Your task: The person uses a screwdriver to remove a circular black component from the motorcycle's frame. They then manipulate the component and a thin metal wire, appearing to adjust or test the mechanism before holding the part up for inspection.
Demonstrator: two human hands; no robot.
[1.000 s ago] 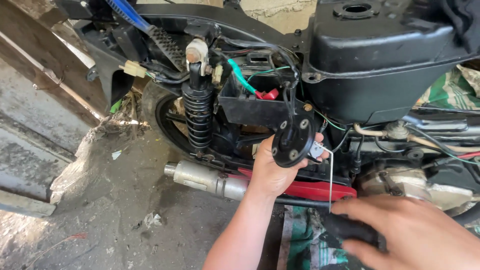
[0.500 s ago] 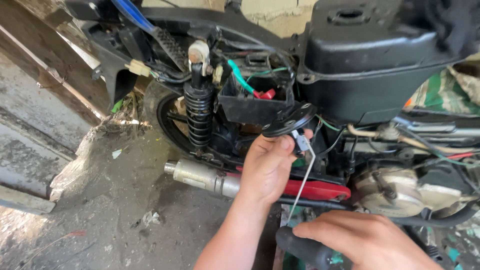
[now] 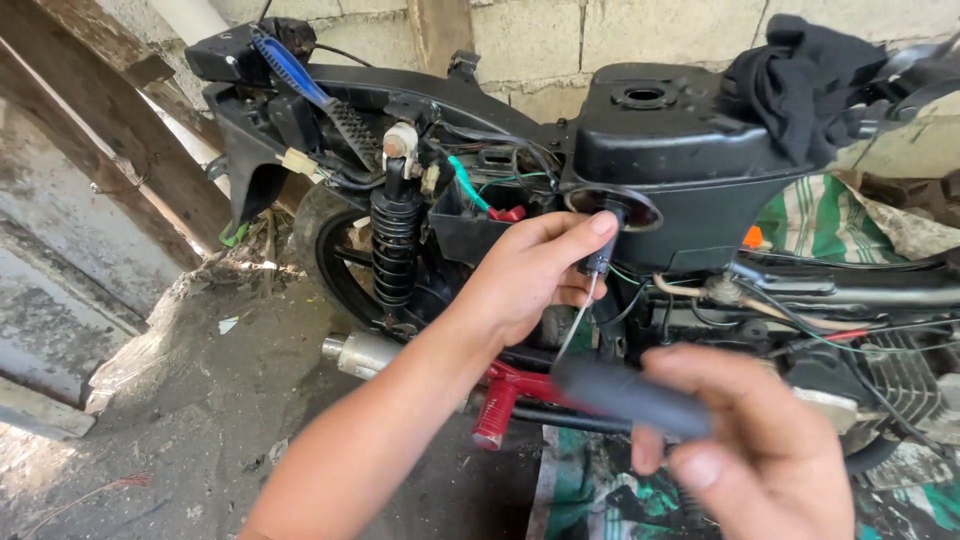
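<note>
Gripping a dark tool handle (image 3: 630, 395) in my right hand (image 3: 760, 450), closed around it nearest the camera, I keep its thin metal shaft (image 3: 575, 325) angled up toward my left hand (image 3: 530, 275). My left hand pinches a round black disc part (image 3: 612, 203) by its stem, beside the motorcycle's black fuel tank (image 3: 680, 140). Farther back stands the rear shock spring (image 3: 396, 245).

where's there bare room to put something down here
Bare concrete floor lies left of the rear wheel, below the exhaust pipe. The left hand, right hand and engine crowd the right side.
</note>
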